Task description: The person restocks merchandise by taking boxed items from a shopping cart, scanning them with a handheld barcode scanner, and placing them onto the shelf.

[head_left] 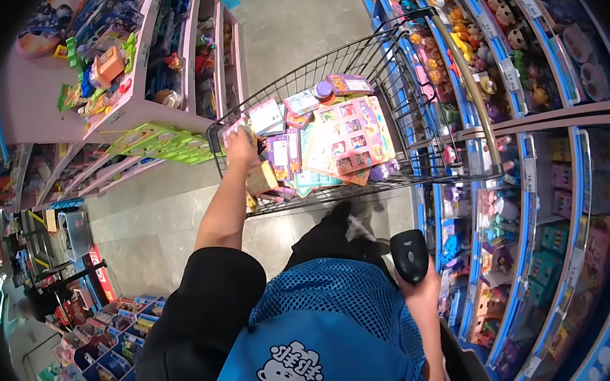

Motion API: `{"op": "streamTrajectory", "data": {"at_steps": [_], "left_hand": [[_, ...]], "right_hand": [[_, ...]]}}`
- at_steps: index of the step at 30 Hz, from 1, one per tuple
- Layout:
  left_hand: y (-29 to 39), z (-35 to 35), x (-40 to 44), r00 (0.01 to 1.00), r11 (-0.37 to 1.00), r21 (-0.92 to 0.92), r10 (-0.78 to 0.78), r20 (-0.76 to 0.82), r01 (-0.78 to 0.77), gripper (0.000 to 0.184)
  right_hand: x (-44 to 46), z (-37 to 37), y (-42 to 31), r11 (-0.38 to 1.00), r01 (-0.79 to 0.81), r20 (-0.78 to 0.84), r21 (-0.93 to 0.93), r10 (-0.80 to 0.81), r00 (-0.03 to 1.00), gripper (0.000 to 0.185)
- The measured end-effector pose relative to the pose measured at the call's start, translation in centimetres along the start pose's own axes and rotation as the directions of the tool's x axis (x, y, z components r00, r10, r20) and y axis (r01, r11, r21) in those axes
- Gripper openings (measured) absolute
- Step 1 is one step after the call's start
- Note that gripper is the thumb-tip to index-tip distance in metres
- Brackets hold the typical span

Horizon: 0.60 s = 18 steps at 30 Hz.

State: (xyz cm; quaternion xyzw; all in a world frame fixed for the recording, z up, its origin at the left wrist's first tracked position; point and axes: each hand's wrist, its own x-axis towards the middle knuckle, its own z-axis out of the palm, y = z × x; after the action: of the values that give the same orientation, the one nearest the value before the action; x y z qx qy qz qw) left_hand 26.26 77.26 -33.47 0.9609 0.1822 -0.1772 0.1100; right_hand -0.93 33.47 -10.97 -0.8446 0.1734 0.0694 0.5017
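My left hand (240,148) reaches into the left end of a black wire shopping cart (285,91). Its fingers are closed on a small pinkish package (234,125), whose kind I cannot make out. Around it in the cart lie purple-edged packs (283,152), a yellowish box (262,178) and a large pink sheet pack with small pictures (352,136). A purple round-lidded container (322,90) stands among them. Down by my right side, my right hand (412,287) grips a black handheld barcode scanner (409,256); its fingers are partly hidden behind the scanner.
Shelves of boxed toys (528,210) line the right side, close to the cart handle (467,81). A pink display unit (159,116) with small toys stands on the left. Grey tiled floor (291,15) runs between them. Low blue bins (113,351) sit at lower left.
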Motion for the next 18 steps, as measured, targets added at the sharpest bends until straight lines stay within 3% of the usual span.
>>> {"op": "streamTrajectory", "data": {"at_steps": [1, 5, 10, 17, 18], "left_hand": [[-0.4, 0.2, 0.9, 0.983, 0.998, -0.006, -0.055, 0.175, 0.057, 0.066], [-1.0, 1.4, 0.7, 0.999, 0.999, -0.026, -0.023, 0.046, 0.024, 0.063], [-1.7, 3.0, 1.9, 0.994, 0.993, 0.029, -0.11, 0.008, 0.11, 0.079], [-2.1, 3.7, 2.8, 0.99, 0.99, 0.009, -0.139, -0.033, 0.139, 0.082], [-1.8, 3.0, 1.9, 0.993, 0.993, 0.036, -0.109, -0.055, 0.111, 0.075]], "right_hand": [[-0.1, 0.2, -0.2, 1.0, -0.003, -0.004, -0.007, 0.003, 1.0, 0.042], [-0.6, 1.0, -1.3, 0.998, -0.052, -0.025, -0.02, 0.052, 0.998, 0.04], [-1.5, 2.1, -0.7, 0.996, -0.08, -0.015, 0.025, 0.081, 0.997, 0.042], [-2.5, 2.7, -0.9, 0.993, -0.119, 0.02, -0.007, 0.119, 0.993, 0.042], [-2.4, 2.8, -0.9, 0.992, -0.124, 0.023, -0.005, 0.124, 0.992, 0.043]]}}
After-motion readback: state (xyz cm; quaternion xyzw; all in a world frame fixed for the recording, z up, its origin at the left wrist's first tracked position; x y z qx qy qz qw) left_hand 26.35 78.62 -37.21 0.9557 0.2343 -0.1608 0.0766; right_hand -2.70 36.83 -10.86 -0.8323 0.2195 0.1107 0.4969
